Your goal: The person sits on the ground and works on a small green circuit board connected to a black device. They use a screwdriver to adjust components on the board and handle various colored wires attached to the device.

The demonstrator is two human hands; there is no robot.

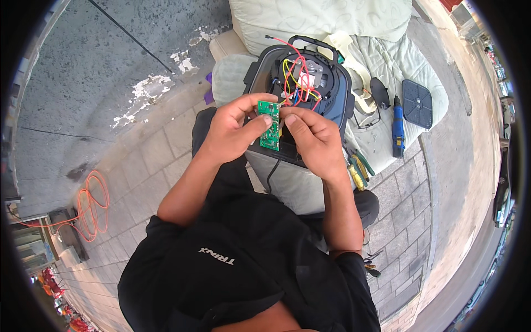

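Green, oblong, pale-specked circuit board (pixel 270 137) sits pinched in the left grip (pixel 235 130), right grip (pixel 318 141) narrowed beside it, hold unclear.

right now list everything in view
circuit board: 1, green, picture centre
opened appliance: 1, mostly black, upper centre
wires: several, red and yellow, over the appliance
quilted padding: count unclear, pale green, beneath appliance
strap: 1, cream, right of appliance
oval piece: 1, black, beside strap
screwdriver-like tool: 1, blue, on padding
square panel: 1, dark, right of blue tool
hand tools: several, green and yellow, lower right padding edge
cord: 1, orange, coiled on left paving
small item: 1, purple, left of padding
vehicles: several, colours unclear, right edge
shirt: 1, black, lower centre
left hand: 1, bare, holding board
right hand: 1, bare, at board edge
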